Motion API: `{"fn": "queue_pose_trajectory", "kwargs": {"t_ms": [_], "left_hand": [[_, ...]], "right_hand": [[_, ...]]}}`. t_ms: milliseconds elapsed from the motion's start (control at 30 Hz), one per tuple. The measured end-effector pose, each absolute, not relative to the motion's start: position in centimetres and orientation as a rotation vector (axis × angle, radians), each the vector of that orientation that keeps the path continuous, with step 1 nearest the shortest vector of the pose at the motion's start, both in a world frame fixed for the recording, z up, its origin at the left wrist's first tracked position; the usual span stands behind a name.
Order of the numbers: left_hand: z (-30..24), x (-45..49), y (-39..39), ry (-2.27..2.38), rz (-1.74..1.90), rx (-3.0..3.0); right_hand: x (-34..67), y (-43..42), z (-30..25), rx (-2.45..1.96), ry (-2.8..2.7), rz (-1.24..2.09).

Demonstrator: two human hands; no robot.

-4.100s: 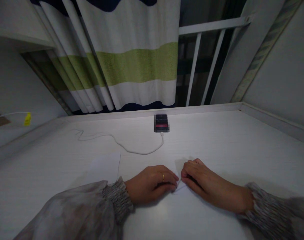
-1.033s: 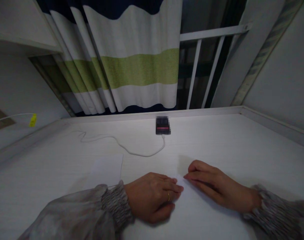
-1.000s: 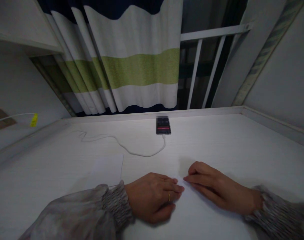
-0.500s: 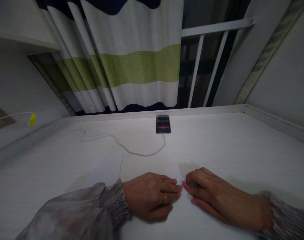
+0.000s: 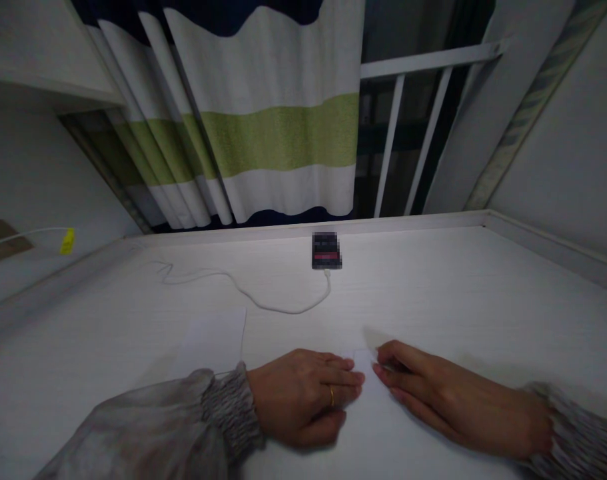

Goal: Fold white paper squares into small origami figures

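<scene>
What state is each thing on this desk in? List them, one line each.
Left hand: palm down, fingers on the small paper.
Right hand: fingers curled, tips at that paper's edge.
Small paper: flat on the desk, partly covered.
Paper sheet: flat, untouched.
White cable: slack, one end at the dark device.
Curtain: partly drawn.

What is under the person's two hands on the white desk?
A small white paper; only its far edge shows between the left hand and right hand. The rest is covered.
</scene>
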State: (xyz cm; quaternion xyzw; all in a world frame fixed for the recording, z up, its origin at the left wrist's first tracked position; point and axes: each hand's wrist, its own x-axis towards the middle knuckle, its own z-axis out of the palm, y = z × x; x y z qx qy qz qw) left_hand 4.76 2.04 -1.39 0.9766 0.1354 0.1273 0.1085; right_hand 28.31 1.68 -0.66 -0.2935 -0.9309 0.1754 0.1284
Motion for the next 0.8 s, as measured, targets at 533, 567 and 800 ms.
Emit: {"fn": "queue_pose_trajectory", "kwargs": {"t_ms": [533, 567, 800], "left_hand": [[-1.5, 6.6, 2.1, 0.537, 0.403, 2.892], [-1.5, 6.7, 2.1, 0.53, 0.4, 2.888], [-1.1, 6.5, 2.2, 0.526, 0.341, 2.783]], "right_hand": [[28.4, 1.9, -0.7, -0.721, -2.728, 0.521], [28.4, 1.9, -0.7, -0.723, -2.732, 0.521], [28.2, 1.9, -0.5, -0.732, -2.714, 0.501]]}}
